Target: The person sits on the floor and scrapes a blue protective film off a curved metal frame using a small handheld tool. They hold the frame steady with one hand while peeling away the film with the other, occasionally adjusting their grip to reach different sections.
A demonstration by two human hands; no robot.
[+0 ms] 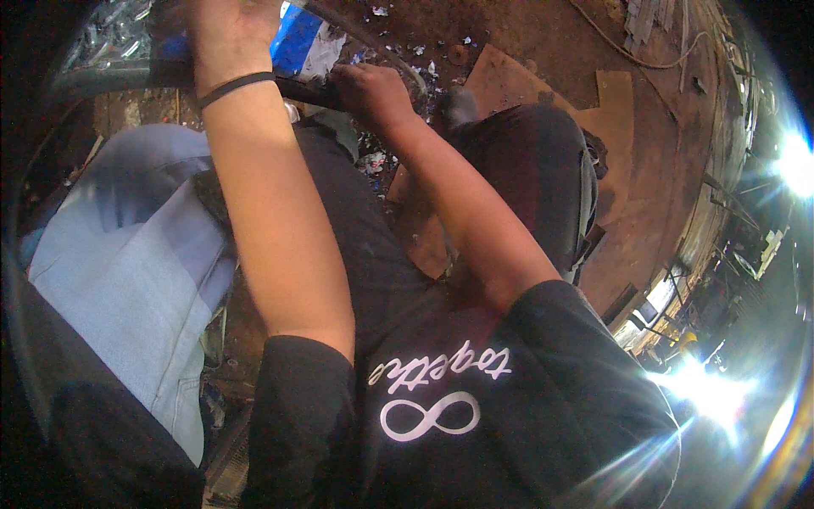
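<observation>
**Both hands clamped on a dark bar at the top of the frame**

Up at the top of the frame, the left hand (222,38), with a black band around its wrist, wraps tightly around a dark bar (119,78) that runs in from the upper left. The right hand (370,87) closes over the same bar just right of top centre, fingers curled down on it. A blue and white scrap (298,41) lies between the two hands, behind the bar.

Judging by the paired grip, the step in hand looks like pulling or levering the bar; the next move would call for a steady two-handed hold, since the hands sit fairly close together.

Room is tight. A pale blue cloth bundle (136,254) crowds the left side under the left forearm, and the person's dark-trousered knee (534,161) rises right of centre. Small litter (398,47) speckles the brown dirt floor (661,170), which opens out toward the right edge, where glare hides the detail.
</observation>
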